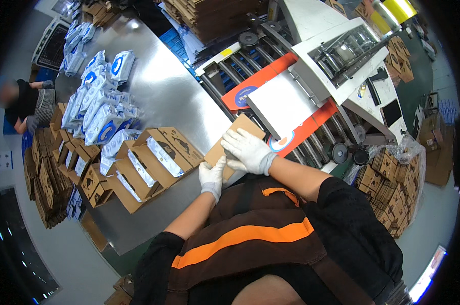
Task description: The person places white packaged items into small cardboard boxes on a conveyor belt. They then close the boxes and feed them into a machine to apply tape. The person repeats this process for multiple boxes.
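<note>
A plain brown cardboard box rests in front of me between the steel table and the roller machine. White gloves cover both my hands. My left hand grips the near left end of the box, its thumb up along the edge and its other fingers mostly hidden. Lying across the top face, my right hand has its fingers stretched out flat, with the thumb apart toward the left hand. On the table to the left stand open cardboard boxes with white-and-blue packs inside.
A pile of white-and-blue packs covers the far left of the steel table. The roller machine stands right, with an orange-and-white panel. Flattened cartons are stacked at the right. Another person is at the far left.
</note>
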`<state>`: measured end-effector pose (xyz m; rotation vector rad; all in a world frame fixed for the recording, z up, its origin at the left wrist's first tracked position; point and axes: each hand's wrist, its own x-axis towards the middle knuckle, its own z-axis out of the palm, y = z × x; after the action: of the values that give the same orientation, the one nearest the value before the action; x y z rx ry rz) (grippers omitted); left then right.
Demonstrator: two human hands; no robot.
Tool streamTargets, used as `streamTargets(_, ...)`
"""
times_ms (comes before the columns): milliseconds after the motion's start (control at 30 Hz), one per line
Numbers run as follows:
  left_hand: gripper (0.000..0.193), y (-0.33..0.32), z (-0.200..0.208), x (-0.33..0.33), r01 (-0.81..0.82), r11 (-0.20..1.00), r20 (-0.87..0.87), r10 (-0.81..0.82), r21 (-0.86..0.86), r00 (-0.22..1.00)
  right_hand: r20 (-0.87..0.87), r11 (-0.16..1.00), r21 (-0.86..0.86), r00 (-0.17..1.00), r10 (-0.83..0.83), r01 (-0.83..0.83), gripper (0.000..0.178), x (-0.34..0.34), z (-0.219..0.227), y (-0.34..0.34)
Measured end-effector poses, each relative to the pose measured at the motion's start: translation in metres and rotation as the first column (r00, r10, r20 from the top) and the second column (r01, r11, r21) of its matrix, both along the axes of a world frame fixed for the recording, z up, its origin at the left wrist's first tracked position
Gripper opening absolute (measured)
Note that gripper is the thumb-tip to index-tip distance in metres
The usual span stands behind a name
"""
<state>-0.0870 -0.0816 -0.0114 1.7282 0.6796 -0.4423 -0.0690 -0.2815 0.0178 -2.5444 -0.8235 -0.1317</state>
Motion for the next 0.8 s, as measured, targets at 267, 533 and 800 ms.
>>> streamTargets(267, 0.06, -0.05, 0.017, 0.065, 0.314, 0.949, 0.067, -0.312, -0.032, 0.948, -0.101, 0.927, 0.195, 0.946, -0.307, 0.321, 0.049, -0.014, 0.006, -0.015)
streamTargets(533, 0.058, 0.064, 0.087, 0.057, 0.174, 0.767, 0.134, -0.321, 0.618, 0.938, -0.312, 0.808, 0.426, 0.904, -0.292, 0.408, 0.029, -0.026, 0.03, -0.012)
streamTargets(800, 0.069, 0.062, 0.107, 0.038, 0.282, 0.371, 0.222, -0.868, 0.885, 0.445, -0.638, 0.771, 0.423, 0.761, -0.119, 0.476, 0.054, 0.051, 0.021, 0.012)
